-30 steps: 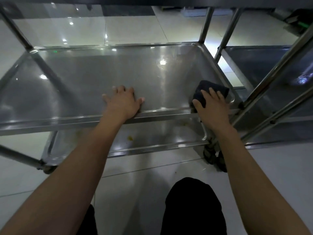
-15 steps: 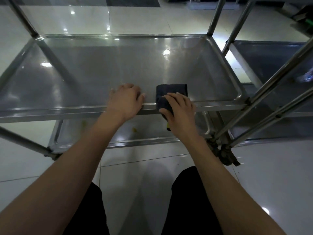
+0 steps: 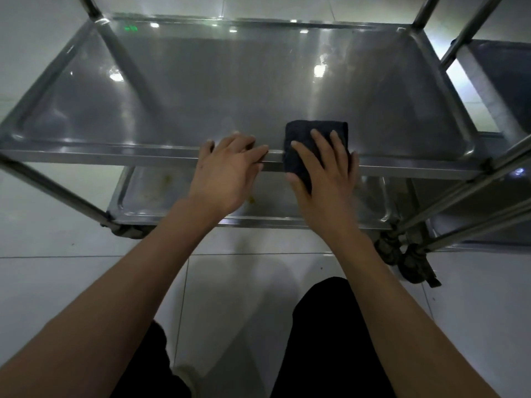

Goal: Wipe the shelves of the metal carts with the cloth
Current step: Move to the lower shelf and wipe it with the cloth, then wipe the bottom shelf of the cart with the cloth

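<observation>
My head view is dim and cool-toned. Overhead lamps show as small white glare spots on the steel shelf, with one green glint near its far left corner. Bright wash burns out the floor at the right. Soft shadows fall on the tiles below me. Wide-angle bending curves the cart posts at the edges; detail is slightly soft throughout.

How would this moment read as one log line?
right hand: presses cloth on shelf rim | left hand: rests on rim
</observation>
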Demonstrator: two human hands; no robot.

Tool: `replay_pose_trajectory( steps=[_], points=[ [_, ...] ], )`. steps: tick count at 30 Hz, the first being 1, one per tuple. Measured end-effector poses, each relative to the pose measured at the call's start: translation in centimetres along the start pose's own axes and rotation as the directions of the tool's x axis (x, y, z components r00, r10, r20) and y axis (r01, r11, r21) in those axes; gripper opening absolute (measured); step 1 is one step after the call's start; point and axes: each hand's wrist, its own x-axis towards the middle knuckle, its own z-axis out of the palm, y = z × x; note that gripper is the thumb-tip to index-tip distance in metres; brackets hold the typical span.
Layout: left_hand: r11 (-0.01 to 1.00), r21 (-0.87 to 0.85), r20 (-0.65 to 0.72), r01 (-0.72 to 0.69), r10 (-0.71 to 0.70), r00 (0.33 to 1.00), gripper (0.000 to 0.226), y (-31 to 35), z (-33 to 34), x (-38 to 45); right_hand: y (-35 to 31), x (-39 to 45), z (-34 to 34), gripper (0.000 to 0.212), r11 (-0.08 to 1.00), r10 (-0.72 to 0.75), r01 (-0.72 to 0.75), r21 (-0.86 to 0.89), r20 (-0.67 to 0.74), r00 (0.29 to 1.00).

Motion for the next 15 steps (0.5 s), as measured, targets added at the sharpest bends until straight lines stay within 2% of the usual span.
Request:
replay_pose_trajectory(
  steps=[4, 10, 15],
  points=[
    [0.999, 0.011, -0.033, -0.052, 0.052, 0.998, 0.037, -0.5, 0.2, 0.2, 0.7, 0.4, 0.3, 0.059, 0.999, -0.024, 0.024, -0.049, 0.007, 1.000],
    [0.984, 0.058, -0.066, -0.166, 0.169, 0.983, 0.050, -2.6, 0.9, -0.9, -1.0, 0.8, 1.3, 0.050, 0.995, -0.055, 0.046, -0.086, -0.100, 0.994],
    [0.938, 0.130, -0.142, -0.321, 0.338, 0.930, 0.056, -6.8, 0.7, -3.7, -4.6, -0.3, 2.9, 0.046, 0.995, -0.087, 0.077, -0.064, -0.168, 0.982]
  ],
)
